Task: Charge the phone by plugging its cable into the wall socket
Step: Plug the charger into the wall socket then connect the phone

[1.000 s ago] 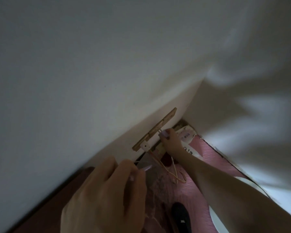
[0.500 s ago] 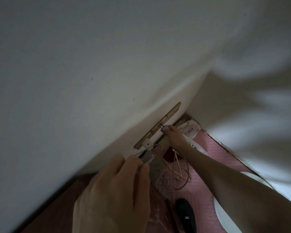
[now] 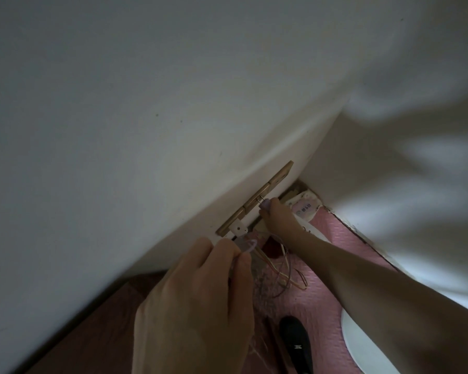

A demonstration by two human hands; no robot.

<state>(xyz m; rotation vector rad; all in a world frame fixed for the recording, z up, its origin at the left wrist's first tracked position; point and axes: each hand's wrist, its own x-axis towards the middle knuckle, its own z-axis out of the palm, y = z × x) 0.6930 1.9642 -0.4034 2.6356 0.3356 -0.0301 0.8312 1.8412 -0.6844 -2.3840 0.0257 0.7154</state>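
Observation:
A brass-coloured socket panel (image 3: 257, 197) runs slantwise along the white wall. My right hand (image 3: 277, 218) reaches up to its middle section and pinches a plug; a thin metal pin (image 3: 260, 198) shows between my fingertips and the panel. A small white plug (image 3: 238, 228) sits in the panel's lower end. Thin cables (image 3: 284, 273) hang in loops below it. My left hand (image 3: 197, 300) is close to the camera, closed around a flat dark thing that looks like the phone, mostly hidden by my fingers.
A pink mat (image 3: 333, 244) lies below the panel, with a black object (image 3: 295, 344) and a white round thing (image 3: 362, 346) on it. A printed packet (image 3: 305, 209) sits in the corner. White fabric (image 3: 416, 184) fills the right side.
My left hand has risen toward the lower end of the panel. My right hand stays at the panel's middle, and the cable loops now hang lower.

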